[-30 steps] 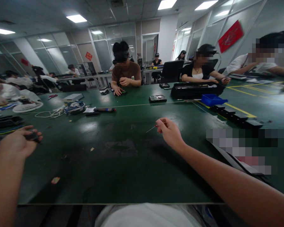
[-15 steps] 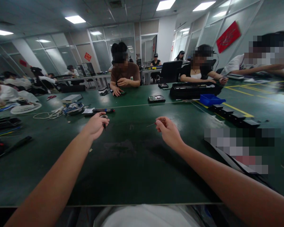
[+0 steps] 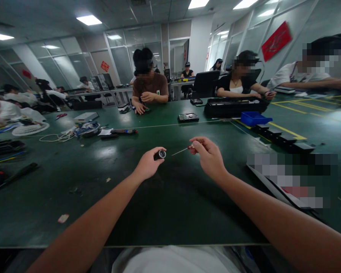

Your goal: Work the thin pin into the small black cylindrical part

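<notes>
My left hand is closed around a short black cylinder with a silvery ring at its open-looking end, which faces right. It could be a small flashlight or a lens; its kind is not clear. Between the fingers of my right hand is a thin screwdriver with a reddish handle. Its metal shaft points left toward the cylinder, and a small gap separates the two. Both hands are above the green table.
Beyond my hands lie a hard drive, a pen-like tool and tangled cables. A blue bin and black blocks stand on the right. A long black-handled tool lies left. Co-workers sit across the table.
My left hand has swept from the far left to the middle with the black cylinder, now close to the screwdriver tip. My right hand has stayed nearly in place.
</notes>
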Demonstrator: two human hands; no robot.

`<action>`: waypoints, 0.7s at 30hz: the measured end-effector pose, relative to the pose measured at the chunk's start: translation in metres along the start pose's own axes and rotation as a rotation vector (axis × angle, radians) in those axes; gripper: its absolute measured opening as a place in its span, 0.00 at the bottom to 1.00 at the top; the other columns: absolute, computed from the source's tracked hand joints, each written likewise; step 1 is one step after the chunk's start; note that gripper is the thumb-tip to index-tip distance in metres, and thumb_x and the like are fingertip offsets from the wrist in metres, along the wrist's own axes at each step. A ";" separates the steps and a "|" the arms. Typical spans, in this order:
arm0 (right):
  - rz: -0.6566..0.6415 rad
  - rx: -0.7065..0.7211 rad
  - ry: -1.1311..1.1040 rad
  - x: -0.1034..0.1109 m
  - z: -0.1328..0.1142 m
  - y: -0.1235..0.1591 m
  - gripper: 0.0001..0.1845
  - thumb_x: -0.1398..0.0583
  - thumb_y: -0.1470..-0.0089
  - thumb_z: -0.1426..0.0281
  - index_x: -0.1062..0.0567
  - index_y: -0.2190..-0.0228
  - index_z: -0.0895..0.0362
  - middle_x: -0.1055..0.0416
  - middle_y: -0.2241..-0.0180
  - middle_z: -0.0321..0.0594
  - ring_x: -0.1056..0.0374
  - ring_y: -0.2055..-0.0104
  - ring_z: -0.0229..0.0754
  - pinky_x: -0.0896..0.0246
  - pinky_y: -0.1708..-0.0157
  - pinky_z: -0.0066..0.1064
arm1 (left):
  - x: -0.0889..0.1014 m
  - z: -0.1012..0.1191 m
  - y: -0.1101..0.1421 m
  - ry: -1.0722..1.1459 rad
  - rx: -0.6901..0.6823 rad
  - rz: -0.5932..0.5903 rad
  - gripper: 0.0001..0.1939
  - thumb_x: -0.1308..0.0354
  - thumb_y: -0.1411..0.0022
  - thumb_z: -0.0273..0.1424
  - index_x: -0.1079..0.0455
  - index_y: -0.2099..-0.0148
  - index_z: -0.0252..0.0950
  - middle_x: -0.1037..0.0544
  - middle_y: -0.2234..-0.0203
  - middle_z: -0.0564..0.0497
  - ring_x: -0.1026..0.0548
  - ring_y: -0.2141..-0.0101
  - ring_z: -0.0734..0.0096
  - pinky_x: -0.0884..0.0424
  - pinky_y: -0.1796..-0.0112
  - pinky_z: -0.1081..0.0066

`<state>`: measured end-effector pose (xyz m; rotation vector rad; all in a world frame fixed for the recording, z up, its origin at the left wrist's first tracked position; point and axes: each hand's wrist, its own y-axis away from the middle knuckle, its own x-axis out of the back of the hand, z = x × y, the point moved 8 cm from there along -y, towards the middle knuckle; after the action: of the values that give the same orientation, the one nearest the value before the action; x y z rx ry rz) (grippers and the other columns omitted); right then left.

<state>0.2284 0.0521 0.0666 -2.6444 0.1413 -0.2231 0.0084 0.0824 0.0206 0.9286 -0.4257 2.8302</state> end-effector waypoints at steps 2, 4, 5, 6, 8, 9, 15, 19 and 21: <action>-0.043 0.017 -0.040 -0.004 -0.001 0.002 0.12 0.42 0.40 0.61 0.25 0.62 0.55 0.24 0.70 0.39 0.28 0.67 0.42 0.32 0.64 0.37 | 0.002 -0.002 0.003 -0.016 -0.006 0.020 0.21 0.38 0.42 0.21 0.27 0.47 0.42 0.23 0.51 0.50 0.26 0.51 0.61 0.33 0.45 0.58; -0.081 0.015 -0.064 -0.008 -0.001 0.005 0.12 0.41 0.40 0.60 0.25 0.61 0.55 0.23 0.68 0.40 0.26 0.65 0.42 0.31 0.62 0.37 | 0.003 -0.003 0.004 -0.009 0.004 0.037 0.22 0.38 0.42 0.22 0.28 0.45 0.41 0.23 0.50 0.49 0.26 0.50 0.61 0.33 0.45 0.58; -0.094 0.011 -0.071 -0.011 0.000 0.006 0.12 0.41 0.40 0.60 0.25 0.61 0.55 0.23 0.67 0.40 0.26 0.65 0.42 0.31 0.61 0.38 | 0.003 -0.003 0.004 -0.009 0.009 0.038 0.22 0.38 0.42 0.22 0.28 0.45 0.40 0.23 0.50 0.48 0.25 0.50 0.61 0.33 0.44 0.58; -0.107 0.006 -0.073 -0.013 0.002 0.007 0.12 0.41 0.40 0.61 0.25 0.60 0.55 0.22 0.67 0.40 0.26 0.64 0.42 0.30 0.60 0.38 | 0.002 -0.002 0.005 -0.015 0.013 0.033 0.22 0.38 0.42 0.23 0.28 0.45 0.39 0.23 0.50 0.48 0.25 0.50 0.61 0.33 0.44 0.58; -0.128 -0.001 -0.057 -0.016 0.004 0.009 0.12 0.41 0.39 0.61 0.25 0.60 0.56 0.22 0.66 0.41 0.25 0.63 0.42 0.30 0.60 0.38 | 0.000 0.001 0.006 -0.034 -0.001 0.010 0.21 0.37 0.42 0.23 0.27 0.46 0.39 0.22 0.50 0.49 0.26 0.49 0.61 0.33 0.43 0.58; -0.140 -0.003 -0.039 -0.018 0.005 0.009 0.12 0.41 0.39 0.61 0.25 0.59 0.56 0.22 0.66 0.41 0.25 0.63 0.42 0.30 0.59 0.38 | -0.001 0.003 0.006 -0.040 -0.015 -0.003 0.21 0.36 0.42 0.23 0.26 0.46 0.40 0.22 0.50 0.49 0.26 0.48 0.61 0.34 0.42 0.59; -0.181 -0.011 0.057 -0.022 0.007 0.010 0.12 0.42 0.38 0.61 0.25 0.59 0.56 0.21 0.65 0.41 0.25 0.62 0.42 0.30 0.58 0.38 | -0.002 0.010 0.009 -0.039 -0.059 -0.036 0.21 0.36 0.40 0.25 0.26 0.45 0.42 0.23 0.47 0.51 0.28 0.44 0.62 0.36 0.40 0.60; -0.165 -0.017 0.102 -0.021 0.004 0.011 0.12 0.42 0.38 0.61 0.24 0.59 0.56 0.21 0.66 0.42 0.24 0.62 0.43 0.30 0.59 0.38 | -0.004 0.011 0.009 -0.063 -0.073 -0.048 0.21 0.36 0.40 0.25 0.27 0.44 0.41 0.23 0.47 0.51 0.28 0.44 0.62 0.37 0.40 0.61; -0.148 -0.022 0.120 -0.020 0.003 0.011 0.12 0.42 0.38 0.62 0.24 0.60 0.56 0.20 0.66 0.42 0.23 0.62 0.43 0.30 0.59 0.39 | -0.005 0.011 0.009 -0.089 -0.084 -0.050 0.21 0.36 0.40 0.25 0.26 0.44 0.41 0.23 0.47 0.51 0.28 0.44 0.62 0.36 0.40 0.60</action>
<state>0.2085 0.0463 0.0563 -2.6660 -0.0131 -0.4325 0.0164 0.0703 0.0238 1.0355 -0.5199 2.7115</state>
